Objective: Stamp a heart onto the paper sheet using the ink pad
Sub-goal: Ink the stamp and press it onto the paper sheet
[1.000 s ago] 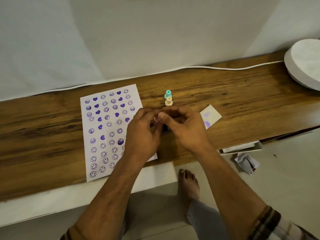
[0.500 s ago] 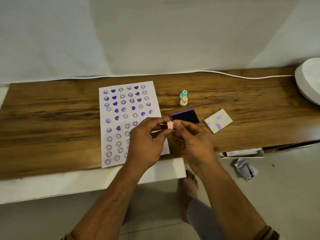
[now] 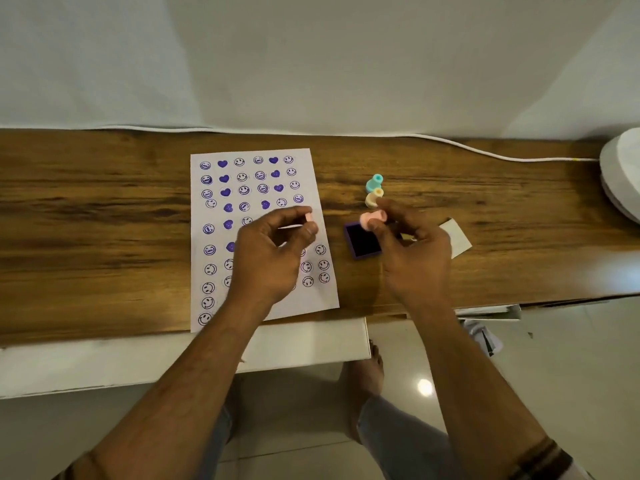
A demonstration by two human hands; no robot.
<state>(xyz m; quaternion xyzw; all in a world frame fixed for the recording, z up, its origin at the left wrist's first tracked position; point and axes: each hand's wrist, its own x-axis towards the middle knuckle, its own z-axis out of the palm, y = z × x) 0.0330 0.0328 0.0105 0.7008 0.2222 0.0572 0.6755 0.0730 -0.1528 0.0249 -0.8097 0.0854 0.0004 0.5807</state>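
Right hand (image 3: 412,251) pinching pink stamp (image 3: 373,218) | left hand (image 3: 273,251) pinching cap (image 3: 309,216), over paper (image 3: 322,292) | hands apart | ink pad (image 3: 362,241) open under right fingers | inking, pressing likely remain

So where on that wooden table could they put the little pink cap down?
The widest bare wood lies left of the paper sheet. More lies between the ink pad's lid and the white round object. It is crowded around the ink pad, the teal stamp and the cream stamp.

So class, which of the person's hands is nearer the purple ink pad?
Right. The right hand hangs over the ink pad and hides its right edge; the left hand is off to its left, above the paper sheet.
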